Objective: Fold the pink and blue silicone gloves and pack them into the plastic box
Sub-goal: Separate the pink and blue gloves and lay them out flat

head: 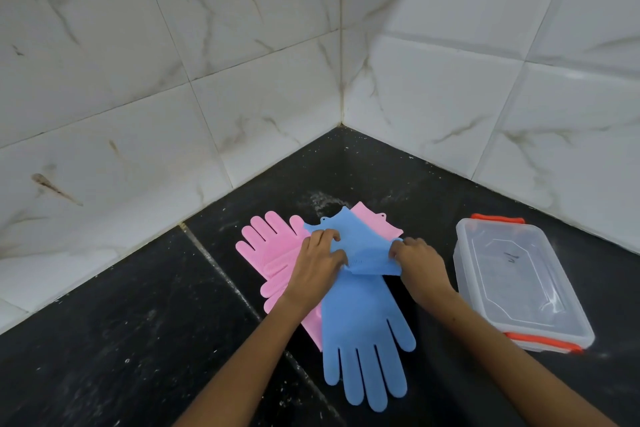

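Head view: white marble-patterned tiled walls (pixel 173 80) meeting in a corner above a dark speckled stone bench (pixel 121 340).

Clear rectangular plastic box with orange latches (pixel 519 281) at right on bench, lid seated, well apart from the gloves. Not yet opened.

Blue silicone glove (pixel 360 333) laid flat at bench centre, fingers pointing toward the camera, cuff end turned back over the palm section. Overlaps pink silicone glove (pixel 270 253), which lies beneath and to the left, fingers pointing away toward the left wall; pink cuff edge showing beyond the blue fold at far side.

Left hand (pixel 320 263) pinching the blue cuff fold at its left edge, fingers curled over the material. Right hand (pixel 420 267) gripping the same fold at its right edge. Both clenched on the blue glove; none free.

Handling judgement: soft, floppy, light; likely springy, so fold may reopen unless pressed down. Surface probably grippy rather than slick, bristled texture faint on pink palm. Best taken at both cuff corners, as now, then at the crease for the second fold.

Step in hand: first fold of blue glove. Pink glove unfolded; packing not begun.
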Action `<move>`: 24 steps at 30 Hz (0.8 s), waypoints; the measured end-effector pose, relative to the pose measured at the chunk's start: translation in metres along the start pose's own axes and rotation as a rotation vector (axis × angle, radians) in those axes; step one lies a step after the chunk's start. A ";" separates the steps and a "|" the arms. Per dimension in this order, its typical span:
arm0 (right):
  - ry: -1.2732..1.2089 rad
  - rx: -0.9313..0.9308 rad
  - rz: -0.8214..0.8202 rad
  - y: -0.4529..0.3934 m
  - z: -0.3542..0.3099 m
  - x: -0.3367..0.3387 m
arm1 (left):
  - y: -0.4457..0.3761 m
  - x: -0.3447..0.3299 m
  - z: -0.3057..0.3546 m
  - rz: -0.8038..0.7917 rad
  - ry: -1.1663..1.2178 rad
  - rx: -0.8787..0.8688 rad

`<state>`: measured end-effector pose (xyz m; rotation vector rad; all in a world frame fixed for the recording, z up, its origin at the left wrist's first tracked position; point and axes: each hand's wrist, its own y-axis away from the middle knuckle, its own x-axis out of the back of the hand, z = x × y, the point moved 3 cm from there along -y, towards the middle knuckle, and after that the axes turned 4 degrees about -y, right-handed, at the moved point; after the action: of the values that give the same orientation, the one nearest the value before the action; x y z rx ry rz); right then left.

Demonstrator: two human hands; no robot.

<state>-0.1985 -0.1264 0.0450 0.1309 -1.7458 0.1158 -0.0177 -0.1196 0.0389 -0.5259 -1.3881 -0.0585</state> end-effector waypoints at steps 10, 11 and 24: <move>0.194 -0.167 -0.128 -0.026 0.005 0.016 | 0.048 0.000 0.045 0.085 0.145 -0.001; 0.171 -0.132 -0.092 -0.028 0.000 0.012 | 0.051 0.001 0.036 0.096 0.157 0.091; 0.290 0.125 -0.246 -0.021 -0.033 -0.024 | 0.053 -0.012 -0.064 -0.050 -0.017 0.558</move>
<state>-0.1588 -0.1415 0.0273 0.3995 -1.4208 0.0605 0.0567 -0.1004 0.0052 -0.0258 -1.3603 0.2873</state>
